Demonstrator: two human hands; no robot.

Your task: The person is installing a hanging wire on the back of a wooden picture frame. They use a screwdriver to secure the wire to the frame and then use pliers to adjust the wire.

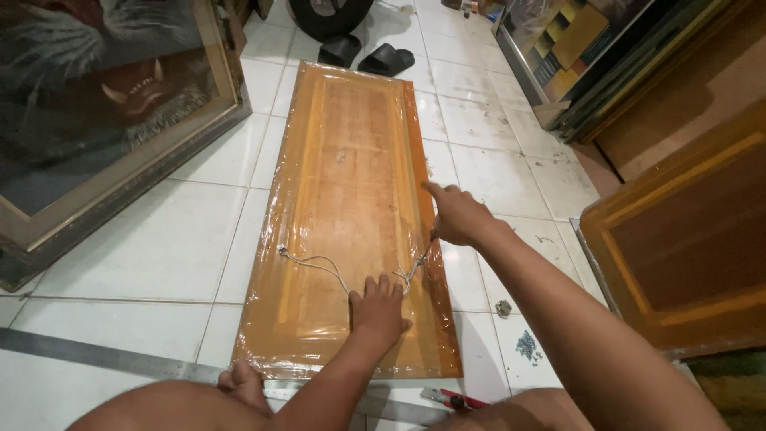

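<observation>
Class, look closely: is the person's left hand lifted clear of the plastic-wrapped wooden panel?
No: the left hand lies flat, palm down, on the plastic-wrapped wooden panel, beside the cord.

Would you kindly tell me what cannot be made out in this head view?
- Right hand: whatever it pinches at the panel edge is hidden by its fingers.
- Cord: its right end is covered by the left hand.
- Red tool: partly hidden by the knee.
- Small bits on the tiles: too small to identify.

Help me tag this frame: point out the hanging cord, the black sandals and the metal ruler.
hanging cord (pixel 315 260), head view, left stretch of the cord.
black sandals (pixel 386 59), head view, strap of the right sandal.
metal ruler (pixel 96 356), head view, bare blade.
</observation>
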